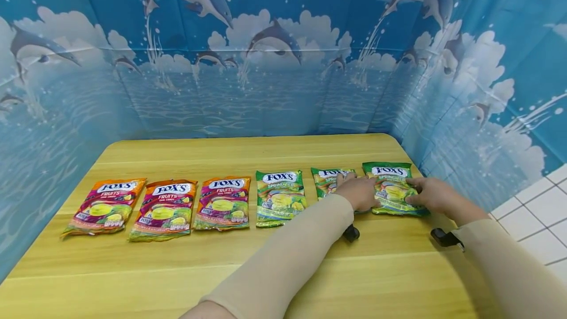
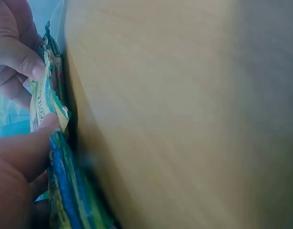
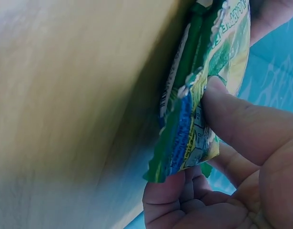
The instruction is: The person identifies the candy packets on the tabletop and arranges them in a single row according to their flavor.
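Note:
A green FOX'S Spring Tea candy bag point(image 1: 394, 192) lies at the right end of a row on the wooden table. My right hand point(image 1: 438, 198) grips its right side; in the right wrist view the thumb presses its printed face and the fingers curl at its lower edge. Just left of it is a second green candy bag point(image 1: 322, 181), mostly hidden under my left hand point(image 1: 361, 193). The left fingers rest over that bag's face, with the thumb at its right side, close to the neighbouring bag. Both hands and bags' edges show in the left wrist view.
Further left in the row lie another green candy bag point(image 1: 281, 201) and three purple-and-orange FOX'S Fruits bags, the nearest being one fruit candy bag point(image 1: 223, 203). A dolphin-print curtain point(image 1: 266, 92) surrounds the table point(image 1: 177, 279). White tiles point(image 1: 538, 220) show at right.

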Demonstrator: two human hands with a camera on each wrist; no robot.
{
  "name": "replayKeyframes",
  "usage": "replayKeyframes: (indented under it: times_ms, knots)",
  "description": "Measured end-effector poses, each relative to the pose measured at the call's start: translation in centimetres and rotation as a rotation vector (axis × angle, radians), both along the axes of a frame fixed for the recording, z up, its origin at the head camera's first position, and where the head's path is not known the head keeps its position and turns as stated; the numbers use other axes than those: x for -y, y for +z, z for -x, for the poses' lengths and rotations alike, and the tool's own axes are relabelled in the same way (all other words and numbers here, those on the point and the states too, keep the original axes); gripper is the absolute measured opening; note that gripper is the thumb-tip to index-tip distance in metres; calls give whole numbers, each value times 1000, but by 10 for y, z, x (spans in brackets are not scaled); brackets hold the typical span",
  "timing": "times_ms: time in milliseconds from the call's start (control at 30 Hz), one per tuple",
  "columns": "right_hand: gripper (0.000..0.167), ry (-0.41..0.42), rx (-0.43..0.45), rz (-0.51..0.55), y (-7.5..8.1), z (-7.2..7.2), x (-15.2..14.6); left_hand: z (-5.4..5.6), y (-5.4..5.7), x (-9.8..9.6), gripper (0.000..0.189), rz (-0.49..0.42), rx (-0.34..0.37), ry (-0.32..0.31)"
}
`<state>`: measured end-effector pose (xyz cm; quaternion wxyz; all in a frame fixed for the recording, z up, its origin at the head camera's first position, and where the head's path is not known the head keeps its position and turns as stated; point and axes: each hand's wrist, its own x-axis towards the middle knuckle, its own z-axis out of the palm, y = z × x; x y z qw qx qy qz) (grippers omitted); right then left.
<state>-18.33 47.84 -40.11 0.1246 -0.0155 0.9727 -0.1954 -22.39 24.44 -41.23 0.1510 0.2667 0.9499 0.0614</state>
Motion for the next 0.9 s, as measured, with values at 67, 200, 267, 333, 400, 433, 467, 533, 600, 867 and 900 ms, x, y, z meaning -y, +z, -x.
replayKeyframes:
  times_ms: [67,200,267,333,400,433,467,533,600,867,900]
  knots:
    - [81,3,9,-2,-1,0,0,-1,1,2,72,7,0,-1]
    - [80,10,21,-6,1,-1,1,-3,2,4,71,-3,-3,1]
    - [79,19,22,-13,2,0,3,-3,2,5,70,-12,-7,4]
    - [79,30,26,-18,3,2,5,-2,1,6,70,-17,-10,8]
    - [80,36,36,-14,3,4,6,-1,1,8,71,-19,-10,11]
    - [81,39,41,-12,3,5,7,0,1,8,71,-18,-10,12]
    - [81,42,46,-10,3,6,8,0,1,9,71,-18,-8,12]
    - [82,54,47,-13,4,9,9,2,1,12,71,-15,-2,12]
    - [80,61,44,-23,4,9,8,3,1,13,70,-20,6,-1]
    - [74,52,-25,-82,22,7,26,13,12,40,68,-101,-18,-99]
    - [73,46,-47,-96,24,7,32,14,15,46,69,-99,-35,-105]
